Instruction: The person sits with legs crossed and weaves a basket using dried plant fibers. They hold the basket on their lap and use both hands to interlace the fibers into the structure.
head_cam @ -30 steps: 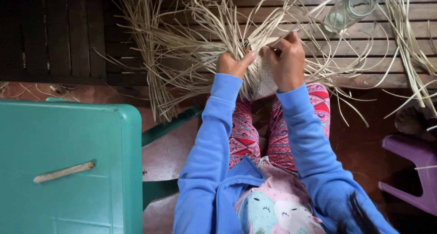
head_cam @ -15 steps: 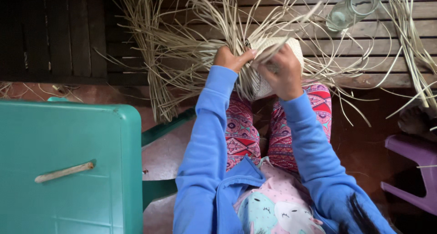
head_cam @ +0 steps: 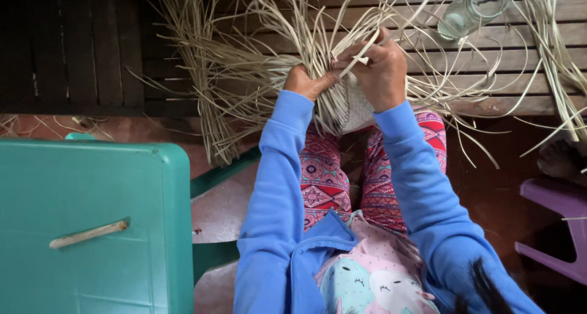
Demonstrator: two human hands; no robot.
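Head view shows the right hand (head_cam: 382, 69) has shifted upward, pinching one pale straw strip (head_cam: 358, 62); the left hand (head_cam: 306, 81) grips the half-woven straw basket (head_cam: 348, 106).

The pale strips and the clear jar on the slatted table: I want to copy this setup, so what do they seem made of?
The strips look like dried plant fibre, perhaps palm leaf or reed: matte, straw-coloured, flat and springy, woven tight where both hands grip them. The jar looks like clear glass, glossy and see-through, though clear plastic cannot be ruled out.
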